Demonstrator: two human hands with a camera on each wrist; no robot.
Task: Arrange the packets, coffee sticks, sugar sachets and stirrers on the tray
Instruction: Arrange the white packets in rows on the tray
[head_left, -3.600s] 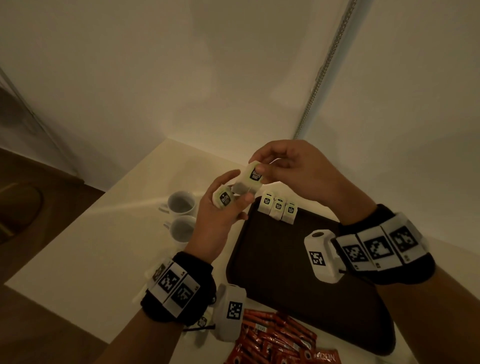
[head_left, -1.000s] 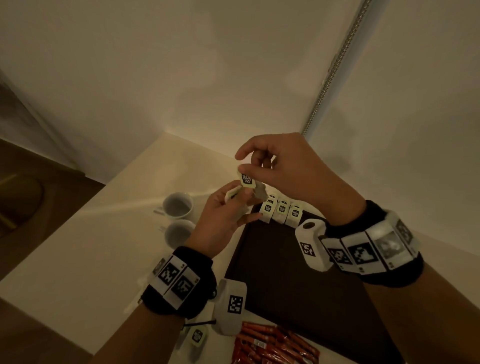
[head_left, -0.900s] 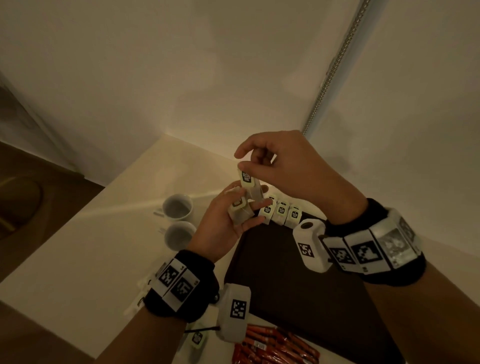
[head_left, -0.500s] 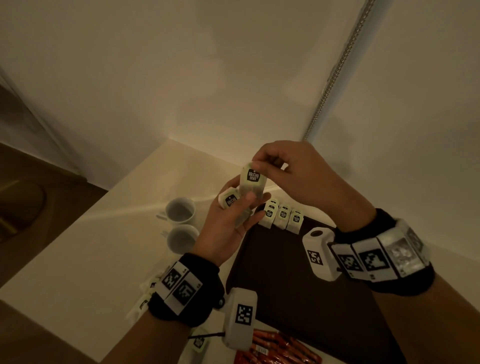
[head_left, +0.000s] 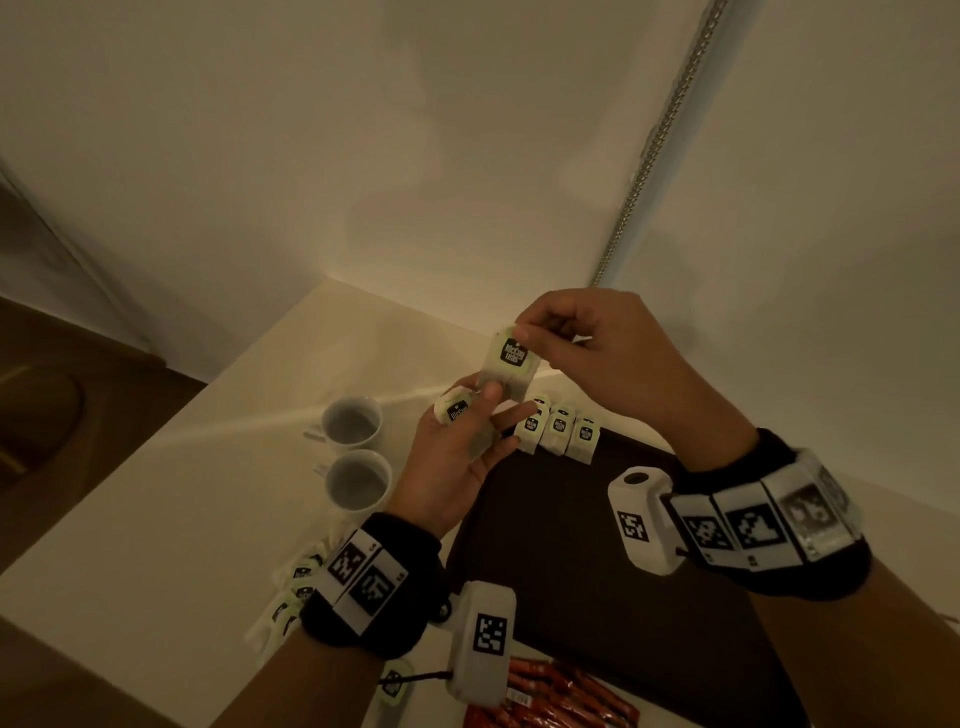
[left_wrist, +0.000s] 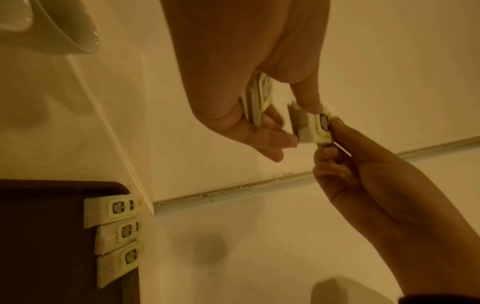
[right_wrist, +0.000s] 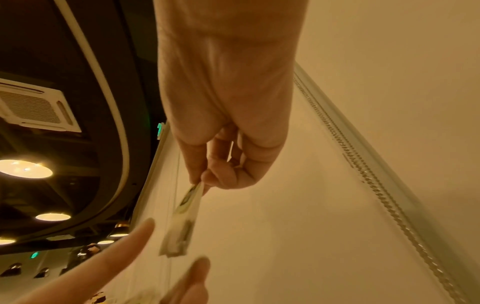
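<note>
Bare tray (head_left: 587, 561) middle; packet row (head_left: 558, 428) at far edge, cups (head_left: 356, 452) left.

The packet (head_left: 511, 358) held up between both hands bears a dark label with pale lettering, too blurred to read; no other text is legible.

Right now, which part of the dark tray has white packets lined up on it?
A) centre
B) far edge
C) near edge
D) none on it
B: the row of white packets lies along the far edge of the dark tray, just beyond the left hand.
</note>
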